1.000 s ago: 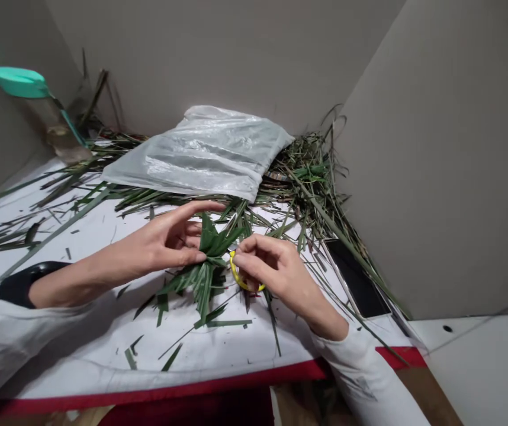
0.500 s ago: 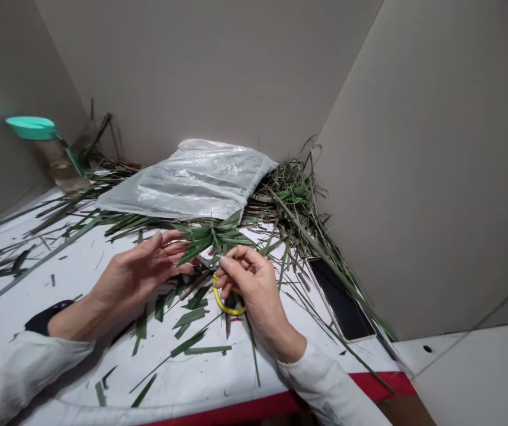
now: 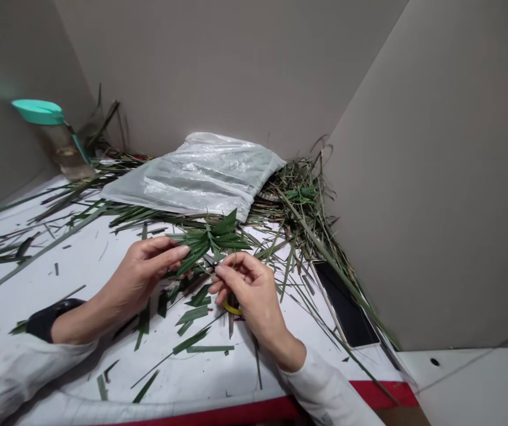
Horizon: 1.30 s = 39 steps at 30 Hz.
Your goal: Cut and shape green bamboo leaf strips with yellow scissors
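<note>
Scissors [image 3: 232, 308] had sunk lower in the right hand [image 3: 251, 290] since the earlier frame, their yellow loop now mostly hidden beneath it, and the left hand [image 3: 145, 278] had closed in on the leaf bundle [image 3: 212, 239]. From the head view, the bundle sat at 2 o'clock from the left hand, whose fingers [image 3: 178, 253] curled against it; whether they grasped it could not be told. The right fingers [image 3: 236, 266] clenched the scissors, with the blades [image 3: 209, 259] at 10 o'clock. A firm, steady pinch near those blades looked safest. A plastic bag [image 3: 192, 174] lay at 12 o'clock.
</note>
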Motion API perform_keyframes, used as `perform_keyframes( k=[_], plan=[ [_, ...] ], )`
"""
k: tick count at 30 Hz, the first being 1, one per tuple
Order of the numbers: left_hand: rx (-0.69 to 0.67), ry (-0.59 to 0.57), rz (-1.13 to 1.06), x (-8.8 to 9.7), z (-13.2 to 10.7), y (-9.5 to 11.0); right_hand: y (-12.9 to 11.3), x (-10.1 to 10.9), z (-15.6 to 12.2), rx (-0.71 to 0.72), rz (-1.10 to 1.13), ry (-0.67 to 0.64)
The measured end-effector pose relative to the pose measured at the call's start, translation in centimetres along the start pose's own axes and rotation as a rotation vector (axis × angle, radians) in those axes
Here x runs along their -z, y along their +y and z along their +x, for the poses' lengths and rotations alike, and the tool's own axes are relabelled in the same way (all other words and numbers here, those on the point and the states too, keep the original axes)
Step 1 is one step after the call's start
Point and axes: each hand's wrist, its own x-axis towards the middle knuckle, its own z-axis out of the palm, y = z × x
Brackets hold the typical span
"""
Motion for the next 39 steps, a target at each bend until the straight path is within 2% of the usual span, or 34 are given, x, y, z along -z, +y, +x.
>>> perform_keyframes(
  k=[4, 9, 12, 17, 23, 26, 33, 39],
  plan=[
    [-0.021, 0.002, 0.054, 0.2, -0.1, -0.4, 0.6, -0.1, 0.0, -0.054, -0.001, -0.009],
    [-0.040, -0.081, 0.151, 0.9, -0.1, -1.4, 1.2, -0.2, 0.0, -0.065, 0.033, -0.011],
    [-0.035, -0.122, 0.112, 0.8, -0.1, -1.3, 0.9, -0.1, -0.1, -0.054, 0.034, -0.004],
    [-0.011, -0.058, -0.035, 0.4, -0.1, -0.6, 0.7, 0.1, 0.0, -0.059, 0.002, -0.003],
    [-0.033, -0.082, 0.142, 0.9, 0.0, -1.0, 1.3, 0.0, 0.3, -0.068, 0.029, 0.006],
    [-0.052, -0.099, 0.162, 0.8, 0.1, -1.1, 1.3, 0.0, 0.3, -0.053, 0.028, 0.010],
    [0.153, -0.279, -0.027, 0.5, 0.1, -1.6, 1.1, 0.0, 0.3, -0.061, -0.037, -0.004],
    [0.288, -0.341, -0.102, 1.0, 0.3, -1.9, 1.3, 0.2, 0.3, -0.057, -0.059, -0.049]
  ],
)
